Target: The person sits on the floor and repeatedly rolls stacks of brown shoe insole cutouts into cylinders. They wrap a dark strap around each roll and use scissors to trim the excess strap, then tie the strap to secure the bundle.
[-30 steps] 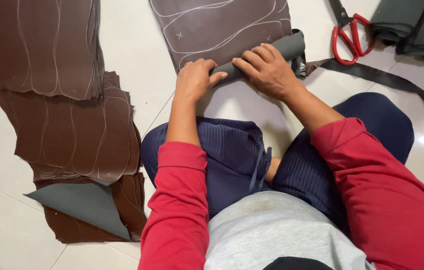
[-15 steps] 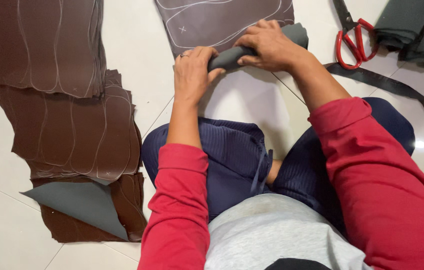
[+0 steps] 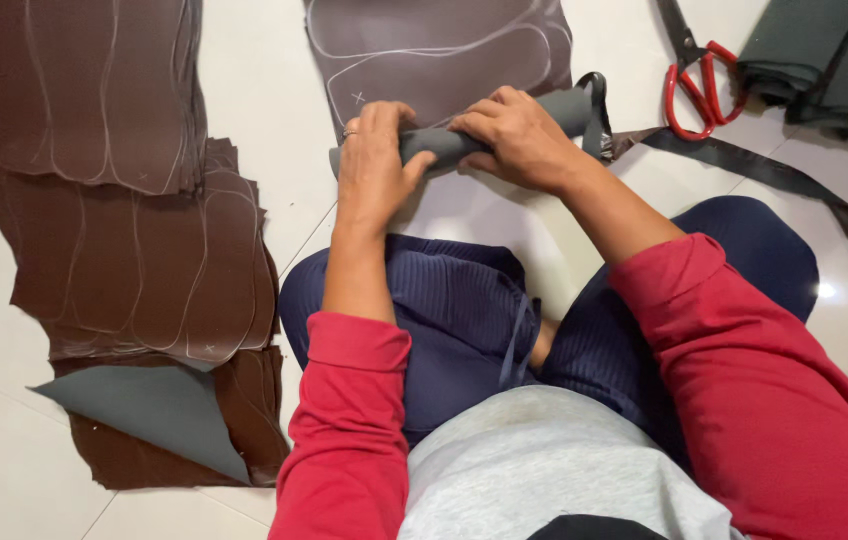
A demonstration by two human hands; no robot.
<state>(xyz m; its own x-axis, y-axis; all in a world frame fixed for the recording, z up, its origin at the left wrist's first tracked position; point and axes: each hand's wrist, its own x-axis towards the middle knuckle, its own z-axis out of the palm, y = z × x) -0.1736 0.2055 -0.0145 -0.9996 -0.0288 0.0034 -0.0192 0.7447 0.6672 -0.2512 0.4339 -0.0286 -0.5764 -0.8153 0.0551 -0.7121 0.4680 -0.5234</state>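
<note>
Nearest to me are my crossed legs in dark blue ribbed trousers (image 3: 454, 330) and the red sleeves (image 3: 744, 380), as I sit on the white tile floor (image 3: 4, 450). I sit this low so the work lies directly before the knees and both arms reach it w/o stretching.

Just past the knees, both hands are on a grey rolled sheet (image 3: 444, 147), which lies across the floor, approx. parallel to my body. My left hand (image 3: 376, 165) is clamped over the left part of the roll, fingers curled on top, thumb below; there is a ring on one finger. My right hand (image 3: 516, 138) is closed over the middle-right part, palm pressing down. I think the two grips are spread apart so the roll stays tight and even along its length. The right end of the roll sticks out past the right hand, and a dark strap (image 3: 744, 165) loops there and runs away to the right over the floor.

Directly behind the roll lies a flat brown sheet with white chalk outlines (image 3: 444, 50), touching or nearly touching it.

At my left side, a stack of brown marked sheets (image 3: 134, 270) lies flat, one corner folded over so the grey underside (image 3: 154, 410) shows; more of them reach the far left edge.

Far right: red-handled scissors (image 3: 694, 85), and beside them folded dark grey fabric (image 3: 824, 55), kept aside but in reach.
</note>
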